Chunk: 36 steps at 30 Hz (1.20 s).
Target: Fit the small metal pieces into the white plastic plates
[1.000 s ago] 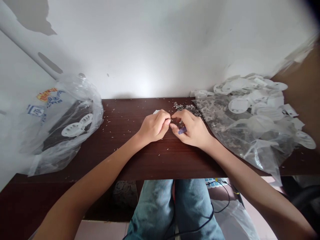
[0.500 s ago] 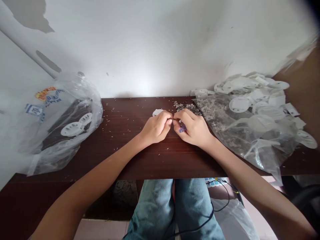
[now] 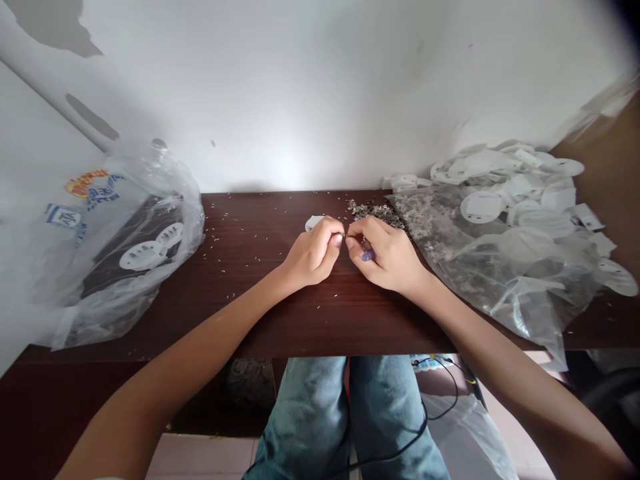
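Note:
My left hand and my right hand meet above a dark wooden table. Their fingertips pinch a tiny dark piece, probably metal, though it is too small to identify. My right hand also grips a small purple object, mostly hidden by the fingers. A white plastic disc lies partly hidden behind my left hand. Just beyond my right fingers is a heap of small grey metal parts.
Small specks cover the tabletop. To the left, a clear plastic bag holds white perforated discs. To the right, a clear bag holds metal bits, beside a pile of white discs. A wall stands behind the table. My jeans-clad knees are below.
My hands have come closer together, with the fingertips still pinching the tiny piece. More of the white disc shows than one second ago. The view has shifted slightly.

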Tool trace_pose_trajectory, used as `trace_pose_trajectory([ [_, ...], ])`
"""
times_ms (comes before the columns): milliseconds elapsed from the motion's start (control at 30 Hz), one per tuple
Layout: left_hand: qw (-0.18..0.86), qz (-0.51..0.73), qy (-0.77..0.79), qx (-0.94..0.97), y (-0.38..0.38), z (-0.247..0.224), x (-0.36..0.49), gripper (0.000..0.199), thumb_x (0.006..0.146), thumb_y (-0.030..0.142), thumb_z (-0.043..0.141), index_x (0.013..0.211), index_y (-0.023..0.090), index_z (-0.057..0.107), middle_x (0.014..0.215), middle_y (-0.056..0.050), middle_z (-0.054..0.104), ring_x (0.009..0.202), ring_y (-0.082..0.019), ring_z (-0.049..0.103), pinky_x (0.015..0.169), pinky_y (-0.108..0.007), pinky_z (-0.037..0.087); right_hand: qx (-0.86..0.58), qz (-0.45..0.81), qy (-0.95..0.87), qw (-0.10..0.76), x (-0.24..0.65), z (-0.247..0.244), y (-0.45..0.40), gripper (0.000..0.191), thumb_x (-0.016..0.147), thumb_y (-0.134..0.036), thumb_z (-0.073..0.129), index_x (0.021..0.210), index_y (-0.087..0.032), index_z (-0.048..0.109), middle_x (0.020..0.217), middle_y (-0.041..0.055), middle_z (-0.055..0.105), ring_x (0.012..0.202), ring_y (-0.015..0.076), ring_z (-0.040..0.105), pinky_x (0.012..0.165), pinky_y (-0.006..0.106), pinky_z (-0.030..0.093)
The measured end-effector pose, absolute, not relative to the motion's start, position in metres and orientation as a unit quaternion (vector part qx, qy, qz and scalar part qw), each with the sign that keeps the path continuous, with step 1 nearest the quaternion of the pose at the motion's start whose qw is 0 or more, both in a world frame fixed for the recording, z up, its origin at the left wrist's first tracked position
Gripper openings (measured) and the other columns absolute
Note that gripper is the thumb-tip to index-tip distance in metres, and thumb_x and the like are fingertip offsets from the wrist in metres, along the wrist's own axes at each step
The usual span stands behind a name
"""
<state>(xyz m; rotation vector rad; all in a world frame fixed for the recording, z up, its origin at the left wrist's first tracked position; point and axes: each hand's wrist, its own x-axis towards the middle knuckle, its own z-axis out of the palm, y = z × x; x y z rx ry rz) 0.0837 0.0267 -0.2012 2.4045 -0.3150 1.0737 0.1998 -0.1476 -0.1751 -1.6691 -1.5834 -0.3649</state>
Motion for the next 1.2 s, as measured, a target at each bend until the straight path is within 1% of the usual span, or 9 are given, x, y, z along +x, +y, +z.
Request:
trace_pose_trajectory([
  [233, 0.227, 0.4, -0.119, 0.88, 0.029, -0.2, 0.084, 0.008, 0.109, 0.026, 0.042, 0.113, 0.024, 0.048, 0.1, -0.005, 0.065, 0.084, -0.018, 0.065, 0.072, -0.033, 0.051, -0.653, -0.117, -0.62, 0.419, 0.2, -0.176, -0.148, 0.004, 0.098, -0.021, 0.055, 0.1, -0.023, 0.056, 0.091, 0.0039, 0.067, 0.071, 0.018, 0.058, 0.065, 0.032, 0.043],
  [367, 0.202, 0.413, -0.139, 0.877, 0.033, -0.199, 0.086, 0.008, 0.108, 0.022, 0.043, 0.114, 0.024, 0.048, 0.101, -0.006, 0.064, 0.085, -0.018, 0.064, 0.071, -0.032, 0.051, -0.64, -0.066, -0.609, 0.464, 0.199, -0.174, -0.146, 0.005, 0.095, -0.018, 0.058, 0.095, -0.023, 0.056, 0.084, 0.0009, 0.064, 0.068, 0.0161, 0.056, 0.066, 0.031, 0.043],
  [500, 0.186, 0.421, -0.155, 0.874, 0.036, -0.199, 0.087, 0.012, 0.107, 0.02, 0.043, 0.118, 0.024, 0.048, 0.102, -0.006, 0.065, 0.092, -0.02, 0.066, 0.072, -0.033, 0.052, -0.624, -0.001, -0.591, 0.51, 0.196, -0.168, -0.144, 0.009, 0.098, -0.021, 0.057, 0.089, -0.023, 0.055, 0.077, -0.0019, 0.059, 0.063, 0.0133, 0.05, 0.063, 0.029, 0.04],
  [600, 0.178, 0.422, -0.152, 0.876, 0.036, -0.198, 0.086, 0.011, 0.107, 0.02, 0.044, 0.117, 0.024, 0.049, 0.102, -0.006, 0.065, 0.093, -0.02, 0.066, 0.072, -0.033, 0.052, -0.624, 0.025, -0.576, 0.527, 0.194, -0.165, -0.144, 0.011, 0.098, -0.023, 0.058, 0.088, -0.023, 0.055, 0.075, -0.0026, 0.058, 0.062, 0.0127, 0.049, 0.062, 0.029, 0.039],
  [733, 0.187, 0.415, -0.142, 0.879, 0.034, -0.196, 0.085, 0.008, 0.108, 0.02, 0.044, 0.112, 0.024, 0.049, 0.1, -0.005, 0.064, 0.089, -0.018, 0.064, 0.073, -0.033, 0.051, -0.627, 0.004, -0.575, 0.525, 0.193, -0.166, -0.143, 0.008, 0.096, -0.021, 0.059, 0.09, -0.023, 0.054, 0.078, -0.0019, 0.059, 0.065, 0.0135, 0.051, 0.064, 0.029, 0.04],
  [833, 0.216, 0.409, -0.132, 0.877, 0.031, -0.196, 0.085, 0.007, 0.109, 0.023, 0.043, 0.108, 0.024, 0.049, 0.098, -0.004, 0.063, 0.085, -0.018, 0.062, 0.073, -0.032, 0.05, -0.631, -0.004, -0.576, 0.52, 0.193, -0.168, -0.143, 0.007, 0.098, -0.023, 0.057, 0.092, -0.023, 0.054, 0.08, -0.0009, 0.061, 0.066, 0.0143, 0.053, 0.064, 0.03, 0.042],
  [933, 0.263, 0.398, -0.118, 0.871, 0.027, -0.198, 0.086, 0.011, 0.111, 0.027, 0.04, 0.105, 0.024, 0.049, 0.094, -0.004, 0.06, 0.081, -0.018, 0.058, 0.073, -0.033, 0.049, -0.637, -0.014, -0.577, 0.511, 0.194, -0.171, -0.143, 0.005, 0.099, -0.025, 0.056, 0.095, -0.024, 0.054, 0.084, 0.0003, 0.063, 0.067, 0.015, 0.055, 0.064, 0.031, 0.044],
  [1067, 0.324, 0.381, -0.108, 0.859, 0.024, -0.201, 0.086, 0.017, 0.112, 0.032, 0.039, 0.102, 0.024, 0.05, 0.088, -0.002, 0.057, 0.076, -0.017, 0.054, 0.073, -0.034, 0.047, -0.64, -0.064, -0.591, 0.487, 0.195, -0.176, -0.143, 0.002, 0.1, -0.026, 0.056, 0.101, -0.024, 0.054, 0.088, 0.0019, 0.065, 0.069, 0.016, 0.057, 0.065, 0.032, 0.046],
  [1200, 0.319, 0.383, -0.123, 0.858, 0.026, -0.199, 0.086, 0.014, 0.111, 0.031, 0.042, 0.103, 0.024, 0.05, 0.091, -0.003, 0.059, 0.079, -0.017, 0.056, 0.075, -0.034, 0.048, -0.648, -0.112, -0.597, 0.46, 0.197, -0.179, -0.144, 0.004, 0.1, -0.027, 0.057, 0.101, -0.024, 0.054, 0.09, 0.0033, 0.066, 0.072, 0.0176, 0.059, 0.067, 0.033, 0.048],
])
